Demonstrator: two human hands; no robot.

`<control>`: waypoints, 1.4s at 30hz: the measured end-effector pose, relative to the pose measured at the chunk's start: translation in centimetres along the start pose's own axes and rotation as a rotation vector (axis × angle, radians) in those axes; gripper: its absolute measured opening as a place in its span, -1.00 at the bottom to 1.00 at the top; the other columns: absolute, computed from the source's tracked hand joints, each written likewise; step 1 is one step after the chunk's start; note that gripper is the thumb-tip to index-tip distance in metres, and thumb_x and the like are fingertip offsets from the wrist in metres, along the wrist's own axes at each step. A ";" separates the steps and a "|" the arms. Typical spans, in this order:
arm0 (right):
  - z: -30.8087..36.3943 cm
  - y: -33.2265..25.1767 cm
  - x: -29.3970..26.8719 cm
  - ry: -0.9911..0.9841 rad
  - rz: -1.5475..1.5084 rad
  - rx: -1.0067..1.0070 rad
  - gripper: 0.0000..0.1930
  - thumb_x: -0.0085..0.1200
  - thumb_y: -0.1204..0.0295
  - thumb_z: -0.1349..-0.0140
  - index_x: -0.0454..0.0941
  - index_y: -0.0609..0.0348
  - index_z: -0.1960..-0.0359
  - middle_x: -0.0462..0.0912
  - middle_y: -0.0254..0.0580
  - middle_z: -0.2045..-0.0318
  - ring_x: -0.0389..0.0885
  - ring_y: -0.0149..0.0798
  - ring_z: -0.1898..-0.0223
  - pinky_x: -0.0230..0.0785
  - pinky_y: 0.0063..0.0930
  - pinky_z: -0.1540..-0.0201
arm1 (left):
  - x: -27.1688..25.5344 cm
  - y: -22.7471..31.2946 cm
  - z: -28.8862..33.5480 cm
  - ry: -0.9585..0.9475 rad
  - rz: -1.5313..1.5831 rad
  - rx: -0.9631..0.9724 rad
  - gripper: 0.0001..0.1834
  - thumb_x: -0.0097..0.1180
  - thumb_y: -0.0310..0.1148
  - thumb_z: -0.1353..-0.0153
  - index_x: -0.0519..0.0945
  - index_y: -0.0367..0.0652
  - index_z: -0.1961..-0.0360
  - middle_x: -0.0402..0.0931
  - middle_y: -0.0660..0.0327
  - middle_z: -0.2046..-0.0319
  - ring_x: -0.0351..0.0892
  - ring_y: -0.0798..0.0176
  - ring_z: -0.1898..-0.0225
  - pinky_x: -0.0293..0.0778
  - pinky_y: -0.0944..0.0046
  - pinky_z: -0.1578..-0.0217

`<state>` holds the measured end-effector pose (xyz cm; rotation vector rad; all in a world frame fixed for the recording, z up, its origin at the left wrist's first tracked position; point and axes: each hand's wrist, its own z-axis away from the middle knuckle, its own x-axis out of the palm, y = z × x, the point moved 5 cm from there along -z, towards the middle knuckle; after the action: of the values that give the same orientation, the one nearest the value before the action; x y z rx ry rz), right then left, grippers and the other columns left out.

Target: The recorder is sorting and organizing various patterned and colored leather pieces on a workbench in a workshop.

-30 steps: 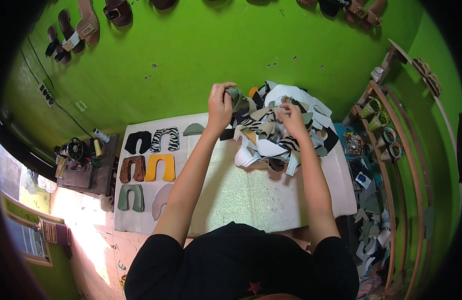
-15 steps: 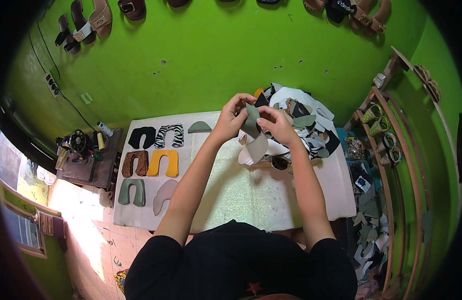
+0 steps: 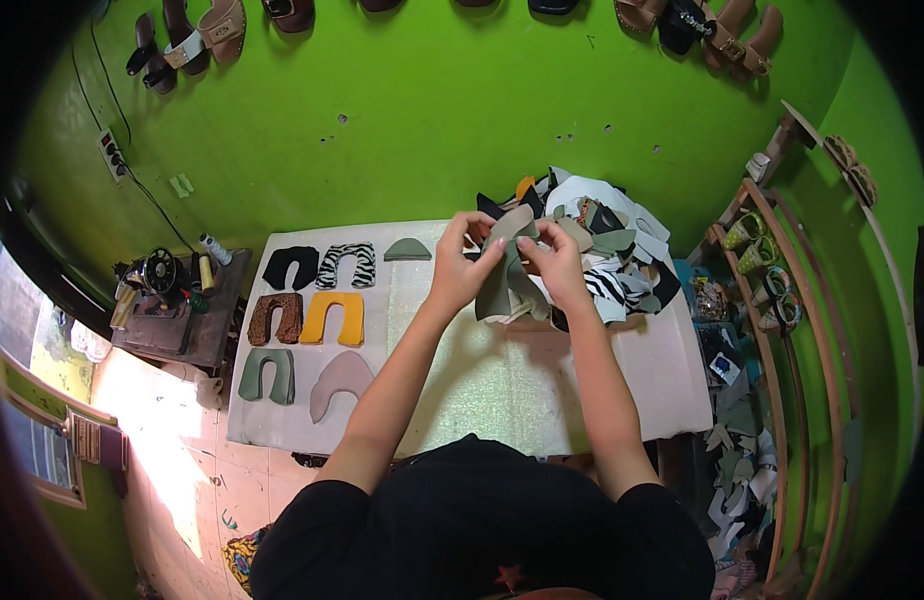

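My left hand and my right hand are raised over the far middle of the table, close together. Their thumbs and fingers pinch a bent green-and-beige material piece between them. Its beige face shows at the top, with green below; whether this is one piece or two overlapping, I cannot tell. Just behind and to the right lies a heap of cut scraps in white, green, black and zebra print. Left of my hands sits a small green half-round stack.
Arch-shaped cut pieces lie in rows on the left: black, zebra, leopard, yellow, green and pinkish. A sewing machine stands beyond the table's left edge, a wooden shoe rack beyond its right.
The held piece has turned: green showed at its top before, beige shows there now. My hands have stayed near the same place, fingers shifted on the piece.
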<state>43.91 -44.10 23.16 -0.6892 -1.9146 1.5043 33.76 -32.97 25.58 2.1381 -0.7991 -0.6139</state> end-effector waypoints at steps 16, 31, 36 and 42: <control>4.8 0.2 6.9 -0.186 0.457 -0.237 -0.61 0.13 0.41 0.01 0.42 0.03 0.08 0.36 -0.29 0.38 0.40 -0.36 0.27 0.28 -0.51 0.22 | -5.1 -2.6 4.9 -0.513 0.181 -0.492 -0.79 0.16 -0.40 0.06 0.41 -0.27 0.45 0.44 0.26 0.51 0.45 0.46 0.39 0.37 0.45 0.37; 6.1 1.4 12.6 -0.333 0.623 -0.360 -0.72 0.19 0.38 0.16 0.40 0.20 0.41 0.42 -0.23 0.41 0.43 -0.24 0.30 0.25 -0.47 0.20 | -10.5 -3.5 7.3 -0.755 0.296 -0.546 -0.85 0.00 -0.39 -0.10 0.30 -0.14 0.51 0.45 0.28 0.51 0.43 0.48 0.44 0.32 0.49 0.35; 6.1 1.3 13.1 -0.339 0.675 -0.418 -0.79 0.14 0.41 0.11 0.47 0.21 0.43 0.49 -0.21 0.47 0.43 -0.28 0.37 0.26 -0.51 0.25 | -11.4 -3.0 7.7 -0.859 0.382 -0.616 -0.83 0.02 -0.32 -0.11 0.33 -0.14 0.41 0.45 0.25 0.50 0.42 0.45 0.42 0.33 0.43 0.32; 6.0 1.4 14.2 -0.408 0.596 -0.251 -0.84 0.10 0.45 0.04 0.50 0.23 0.41 0.51 -0.21 0.45 0.46 -0.38 0.38 0.30 -0.52 0.28 | -12.4 -4.1 8.0 -0.859 0.460 -0.717 -0.80 0.02 -0.32 -0.12 0.34 -0.16 0.31 0.45 0.25 0.51 0.43 0.41 0.42 0.33 0.43 0.31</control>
<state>29.91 -37.60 22.70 -1.2253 -2.3652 1.8867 21.48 -25.99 19.65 0.9493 -1.2237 -1.3406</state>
